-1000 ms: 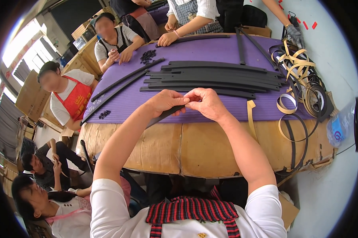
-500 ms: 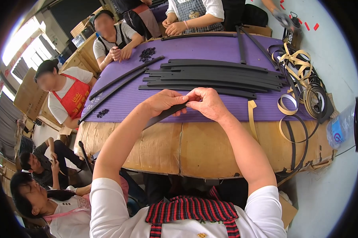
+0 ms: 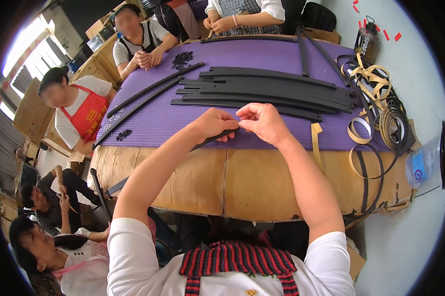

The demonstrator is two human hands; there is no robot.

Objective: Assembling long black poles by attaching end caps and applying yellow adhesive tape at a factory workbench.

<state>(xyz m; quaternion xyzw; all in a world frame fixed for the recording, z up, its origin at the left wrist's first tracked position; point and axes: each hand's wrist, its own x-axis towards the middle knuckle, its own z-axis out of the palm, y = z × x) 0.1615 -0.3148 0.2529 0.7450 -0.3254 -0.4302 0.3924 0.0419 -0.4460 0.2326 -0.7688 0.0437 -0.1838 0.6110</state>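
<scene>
My left hand point(image 3: 213, 124) is closed around a long black strip point(image 3: 206, 142), near its end. From there the strip slants down to the left, passes under my left forearm and shows again beyond it, over the table's near edge. My right hand point(image 3: 266, 124) meets that end with thumb and fingertips pinched together; what lies between them is too small to make out. Just beyond both hands, a stack of black strips point(image 3: 267, 89) lies on the purple ribbed mat point(image 3: 156, 116).
Small black parts lie in two piles, one far point(image 3: 183, 59) and one near point(image 3: 124, 134). Two black strips point(image 3: 148, 106) lie at the left. Tangled tan-and-black tape point(image 3: 368, 130) fills the right side, near a clear plastic bag point(image 3: 423, 165). Several people sit or stand around the table.
My right fingers have shifted slightly right and loosened at the strip's end. The strip's other end now shows left of my left forearm. A gloved hand at the far right has gone from view.
</scene>
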